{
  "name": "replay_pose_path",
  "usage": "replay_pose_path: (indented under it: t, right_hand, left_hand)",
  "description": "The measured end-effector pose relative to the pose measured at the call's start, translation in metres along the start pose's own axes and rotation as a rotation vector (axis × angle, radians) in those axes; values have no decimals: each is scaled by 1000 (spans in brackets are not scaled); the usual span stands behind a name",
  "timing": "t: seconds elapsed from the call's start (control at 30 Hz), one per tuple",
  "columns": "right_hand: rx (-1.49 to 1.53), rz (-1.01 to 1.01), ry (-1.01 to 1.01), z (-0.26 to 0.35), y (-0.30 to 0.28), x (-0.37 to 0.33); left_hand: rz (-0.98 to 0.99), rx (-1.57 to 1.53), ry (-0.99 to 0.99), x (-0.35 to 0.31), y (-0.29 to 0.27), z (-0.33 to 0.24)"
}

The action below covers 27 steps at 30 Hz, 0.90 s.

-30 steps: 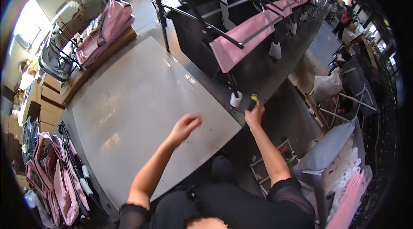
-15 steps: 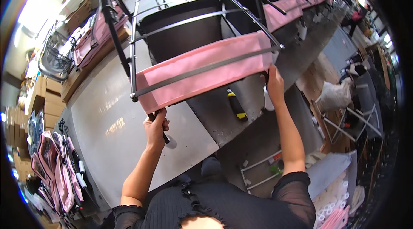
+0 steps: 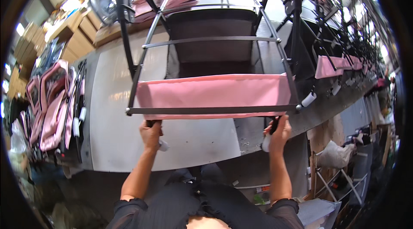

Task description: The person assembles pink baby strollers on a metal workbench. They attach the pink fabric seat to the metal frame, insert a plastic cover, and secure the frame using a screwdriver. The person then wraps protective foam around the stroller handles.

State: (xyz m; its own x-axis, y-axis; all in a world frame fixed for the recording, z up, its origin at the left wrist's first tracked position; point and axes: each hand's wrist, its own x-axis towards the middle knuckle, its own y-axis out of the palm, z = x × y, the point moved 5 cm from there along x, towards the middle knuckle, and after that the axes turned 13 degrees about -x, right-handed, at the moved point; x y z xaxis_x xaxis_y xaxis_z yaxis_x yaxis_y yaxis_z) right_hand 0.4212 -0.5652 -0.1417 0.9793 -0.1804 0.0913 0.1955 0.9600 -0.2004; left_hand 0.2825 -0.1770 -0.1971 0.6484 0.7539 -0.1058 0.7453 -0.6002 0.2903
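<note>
A black metal folding frame [image 3: 211, 110] stands across the worktable [image 3: 120, 113] in front of me. A pink fabric panel [image 3: 215, 93] is stretched along its near side, and a black fabric basket [image 3: 211, 35] hangs behind it. At the near left corner my left hand [image 3: 150, 135] is closed round a black leg just below the panel. My right hand [image 3: 280, 133] grips the matching black leg on the right. White sleeves or caps show at the leg ends beside both hands. The fingers are partly hidden behind the legs.
More black frames with pink panels [image 3: 331, 65] line the bench on the right. Folded pink and black pieces [image 3: 53, 108] hang at the left edge. Cardboard boxes [image 3: 77, 39] stand at the back left. A white bag [image 3: 335, 153] rests on a rack at right.
The frame has turned from a slant to nearly square in front of me, its right end now lower in view. Both hands keep their hold. The yellow and black cutter has gone from sight.
</note>
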Motion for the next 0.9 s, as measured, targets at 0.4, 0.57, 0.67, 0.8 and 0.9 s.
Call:
replay_pose_path:
  t: [0.4,0.57,0.67,0.8,0.9]
  right_hand:
    - [-7,373,-10,-13,184,-120]
    - [-25,606,40,-17,202,-131]
    - [-291,416,-95,23,190,-88]
    - [-316,383,-467,126,217,-9]
    - [-335,418,-794,179,250,10]
  left_hand:
    - [-269,263,15,6,-215,-83]
    - [-158,294,-62,20,-251,-77]
    - [91,293,-190,26,-258,-69]
    - [176,174,-291,9,-253,-68]
    - [144,180,-309,-30,-243,-67]
